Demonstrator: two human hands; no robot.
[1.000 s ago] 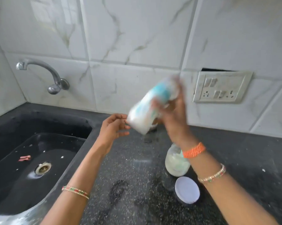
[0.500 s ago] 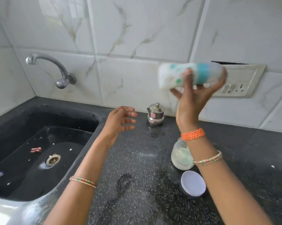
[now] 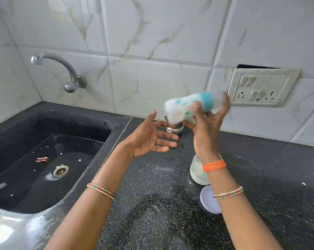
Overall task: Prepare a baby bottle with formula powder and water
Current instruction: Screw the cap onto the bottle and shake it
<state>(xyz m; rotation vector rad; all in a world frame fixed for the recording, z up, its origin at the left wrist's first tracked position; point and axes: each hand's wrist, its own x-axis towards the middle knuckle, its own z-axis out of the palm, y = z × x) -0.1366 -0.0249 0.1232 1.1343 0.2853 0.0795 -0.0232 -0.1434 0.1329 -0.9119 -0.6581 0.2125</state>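
Marbled white tiles back a black speckled counter (image 3: 152, 204) with a sink (image 3: 49, 159) sunk into its left side and a tap (image 3: 62, 69) above it; a switch plate (image 3: 262, 87) sits on the wall at right. Above the counter the right hand (image 3: 206, 127) grips the bottle (image 3: 192, 105), which lies nearly sideways and blurred, blue collar toward the wall; the left hand (image 3: 150, 138) is open, palm up, fingers spread, just beside the bottle without touching it. Under the right wrist stands a jar (image 3: 197, 172), perhaps holding powder; its lid (image 3: 209, 199) lies flat nearer the camera; a small steel pot (image 3: 174, 129) stands behind the hands.
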